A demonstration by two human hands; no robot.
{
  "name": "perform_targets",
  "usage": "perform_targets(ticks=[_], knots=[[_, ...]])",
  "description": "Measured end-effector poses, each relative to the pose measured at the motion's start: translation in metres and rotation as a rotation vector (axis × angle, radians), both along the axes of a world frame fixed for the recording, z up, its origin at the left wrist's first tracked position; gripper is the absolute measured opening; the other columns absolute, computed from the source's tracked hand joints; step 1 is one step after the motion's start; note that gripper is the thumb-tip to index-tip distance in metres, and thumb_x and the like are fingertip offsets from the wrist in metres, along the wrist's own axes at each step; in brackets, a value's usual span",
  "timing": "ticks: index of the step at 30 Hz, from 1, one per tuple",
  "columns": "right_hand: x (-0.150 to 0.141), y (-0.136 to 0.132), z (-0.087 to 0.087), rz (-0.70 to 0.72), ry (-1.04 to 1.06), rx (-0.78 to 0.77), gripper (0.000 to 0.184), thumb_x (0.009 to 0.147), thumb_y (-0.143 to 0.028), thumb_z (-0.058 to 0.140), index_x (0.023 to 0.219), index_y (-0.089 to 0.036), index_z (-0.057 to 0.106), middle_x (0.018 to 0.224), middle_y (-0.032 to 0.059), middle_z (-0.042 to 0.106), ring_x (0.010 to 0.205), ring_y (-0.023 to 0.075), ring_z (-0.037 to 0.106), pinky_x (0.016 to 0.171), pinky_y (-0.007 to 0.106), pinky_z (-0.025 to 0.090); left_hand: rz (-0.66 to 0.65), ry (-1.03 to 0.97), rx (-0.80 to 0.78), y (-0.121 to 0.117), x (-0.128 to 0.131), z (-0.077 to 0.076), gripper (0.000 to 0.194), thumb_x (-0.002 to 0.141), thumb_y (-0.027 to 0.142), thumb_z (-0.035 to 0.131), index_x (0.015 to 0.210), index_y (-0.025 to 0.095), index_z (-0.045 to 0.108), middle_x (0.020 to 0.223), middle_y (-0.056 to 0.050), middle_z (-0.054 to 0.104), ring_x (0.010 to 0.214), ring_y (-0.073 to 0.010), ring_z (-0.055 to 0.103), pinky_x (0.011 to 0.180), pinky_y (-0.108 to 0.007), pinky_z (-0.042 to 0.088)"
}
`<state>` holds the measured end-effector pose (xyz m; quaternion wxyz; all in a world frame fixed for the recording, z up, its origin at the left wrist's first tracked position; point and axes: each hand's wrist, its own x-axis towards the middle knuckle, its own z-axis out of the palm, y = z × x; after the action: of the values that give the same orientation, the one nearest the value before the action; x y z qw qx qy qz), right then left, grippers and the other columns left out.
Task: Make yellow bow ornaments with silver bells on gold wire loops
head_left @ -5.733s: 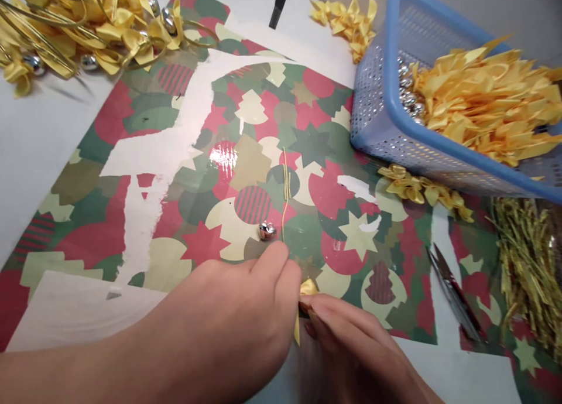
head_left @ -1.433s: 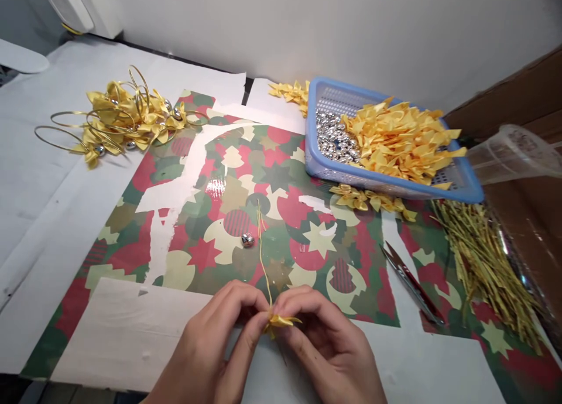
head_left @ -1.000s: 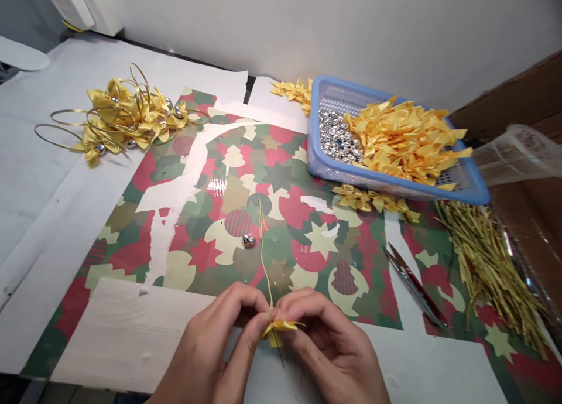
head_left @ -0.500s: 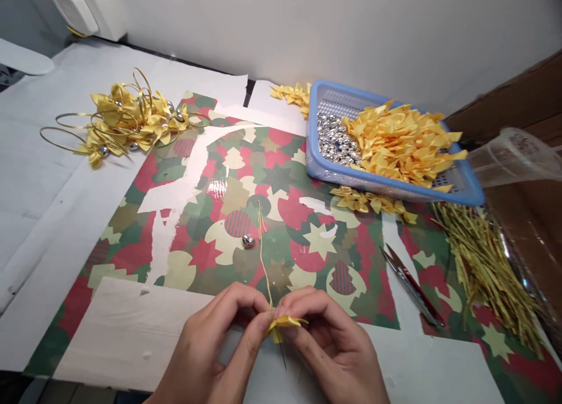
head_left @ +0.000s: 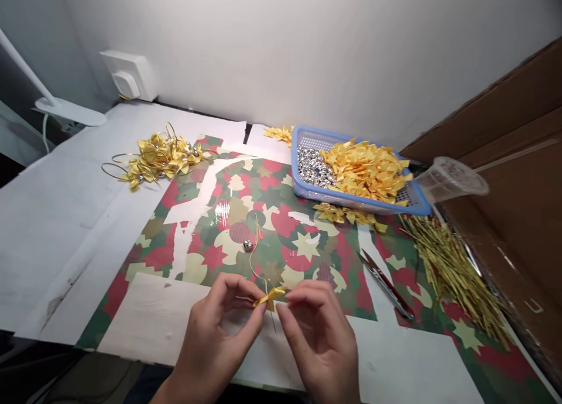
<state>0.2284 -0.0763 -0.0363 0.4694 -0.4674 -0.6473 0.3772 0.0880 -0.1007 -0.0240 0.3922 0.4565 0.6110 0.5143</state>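
Note:
Between the thumb and index finger of my left hand point(head_left: 223, 319) is the left end of a small yellow ribbon bow point(head_left: 276, 295). A thin needle point(head_left: 273, 321) points down below the bow. Pale thread point(head_left: 253, 263) runs from the bow up across the patterned sheet. My right hand point(head_left: 322, 328) is just right of the bow, thumb and fingertips slightly apart, with nothing seen between them. A single silver bell point(head_left: 248, 246) lies beside the thread, beyond my hands.
A blue basket point(head_left: 295, 158) holds silver bells and yellow bows; more bows point(head_left: 346, 215) lie in front. Thread snips point(head_left: 386, 284) and gold strips point(head_left: 456, 275) are at right. Gold loops with bows point(head_left: 162, 155) are piled at left. A clear plastic cup point(head_left: 456, 178) leans beside the basket.
My right fingers have come off the bow and moved slightly right, while my left hand keeps its pinch. The bow has turned to show its loops. The head view has tilted up.

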Motion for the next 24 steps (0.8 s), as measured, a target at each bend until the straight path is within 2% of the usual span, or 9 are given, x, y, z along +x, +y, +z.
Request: perform_targets(ticks=[2, 5, 11, 14, 19, 24], knots=[[0.0, -0.004, 0.0, 0.071, -0.131, 0.091, 0.008, 0.082, -0.012, 0.063, 0.086, -0.019, 0.062, 0.08, 0.0024, 0.06, 0.073, 0.0143, 0.063, 0.063, 0.022, 0.054, 0.013, -0.008, 0.001, -0.001, 0.0, 0.002, 0.011, 0.078, 0.012, 0.062, 0.08, 0.02, 0.054, 0.075, 0.002, 0.07, 0.071, -0.0144, 0.071, 0.069, -0.024, 0.061], [-0.003, -0.007, 0.001, 0.088, -0.173, 0.13, 0.009, 0.086, -0.013, 0.058, 0.082, -0.019, 0.064, 0.077, 0.0032, 0.062, 0.071, 0.0146, 0.064, 0.061, 0.022, 0.054, 0.01, -0.025, -0.004, -0.002, -0.001, 0.001, 0.011, 0.077, 0.015, 0.064, 0.077, 0.019, 0.053, 0.073, 0.002, 0.068, 0.069, -0.0153, 0.071, 0.067, -0.025, 0.061], [-0.002, -0.014, 0.006, 0.106, -0.117, 0.028, 0.018, 0.09, -0.02, 0.053, 0.074, -0.019, 0.062, 0.073, 0.0029, 0.062, 0.066, 0.0151, 0.06, 0.059, 0.023, 0.049, 0.017, -0.053, 0.022, -0.004, -0.003, -0.003, 0.013, 0.077, 0.02, 0.063, 0.077, 0.02, 0.05, 0.073, 0.002, 0.066, 0.071, -0.0155, 0.069, 0.067, -0.026, 0.059], [0.005, -0.021, 0.011, 0.123, -0.013, -0.084, 0.021, 0.089, -0.027, 0.057, 0.069, -0.02, 0.062, 0.07, 0.0024, 0.061, 0.067, 0.0166, 0.058, 0.06, 0.024, 0.045, 0.043, -0.076, 0.025, -0.003, -0.004, -0.003, 0.016, 0.076, 0.022, 0.064, 0.076, 0.021, 0.048, 0.073, 0.001, 0.064, 0.072, -0.0156, 0.068, 0.068, -0.027, 0.058], [0.027, -0.039, 0.026, 0.126, 0.304, -0.242, 0.028, 0.08, -0.04, 0.067, 0.061, -0.02, 0.062, 0.064, 0.0007, 0.055, 0.064, 0.0163, 0.052, 0.062, 0.026, 0.043, 0.065, -0.099, 0.031, 0.0, -0.006, -0.006, 0.02, 0.074, 0.023, 0.066, 0.079, 0.021, 0.047, 0.075, 0.001, 0.064, 0.072, -0.0154, 0.067, 0.071, -0.028, 0.056], [0.05, -0.056, 0.039, 0.069, 0.522, -0.268, 0.031, 0.073, -0.043, 0.076, 0.056, -0.021, 0.062, 0.06, -0.0011, 0.049, 0.06, 0.0136, 0.047, 0.057, 0.023, 0.04, 0.082, -0.113, 0.051, -0.002, -0.004, -0.005, 0.024, 0.072, 0.024, 0.069, 0.077, 0.021, 0.045, 0.073, 0.002, 0.064, 0.069, -0.0143, 0.065, 0.071, -0.027, 0.055]])
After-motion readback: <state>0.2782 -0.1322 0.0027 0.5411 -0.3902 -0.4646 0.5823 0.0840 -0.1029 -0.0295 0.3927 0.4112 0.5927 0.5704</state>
